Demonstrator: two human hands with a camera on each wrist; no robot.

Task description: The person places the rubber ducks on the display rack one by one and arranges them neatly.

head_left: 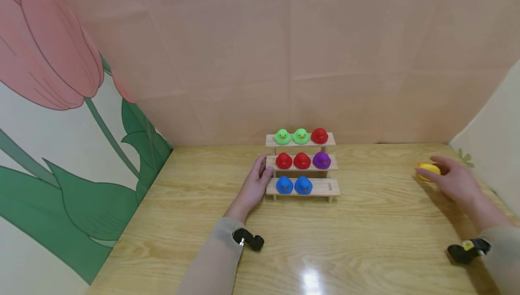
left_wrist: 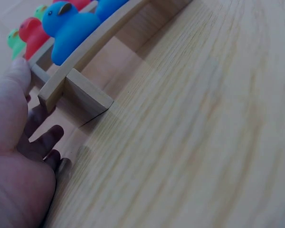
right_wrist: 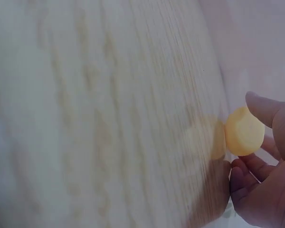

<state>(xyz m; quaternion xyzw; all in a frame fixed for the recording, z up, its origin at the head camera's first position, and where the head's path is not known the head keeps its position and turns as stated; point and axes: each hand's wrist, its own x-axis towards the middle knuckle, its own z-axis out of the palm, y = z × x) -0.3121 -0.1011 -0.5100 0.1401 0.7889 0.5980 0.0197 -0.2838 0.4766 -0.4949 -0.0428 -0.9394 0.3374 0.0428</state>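
Note:
A three-tier wooden rack [head_left: 321, 189] carries small rubber ducks. Two green ducks [head_left: 282, 137] and a red duck [head_left: 319, 135] sit on the top tier. Two red ducks and a purple duck [head_left: 322, 160] fill the middle one. On the bottom tier, two blue ducks [head_left: 284, 186] stand left of a bare stretch. My left hand [head_left: 253, 184] holds the rack's left end, thumb at the middle tier; some of its fingers are hidden behind the wood. Far to the right, my right hand [head_left: 457, 182] pinches a yellow duck [head_left: 428, 171], whose round underside shows in the right wrist view.
The wooden table [head_left: 378, 241] extends around the rack. A pinkish cloth backdrop [head_left: 227, 60] rises along its back edge. At the left is a panel with a large tulip print [head_left: 61, 47], and a white panel [head_left: 495, 128] borders the right side.

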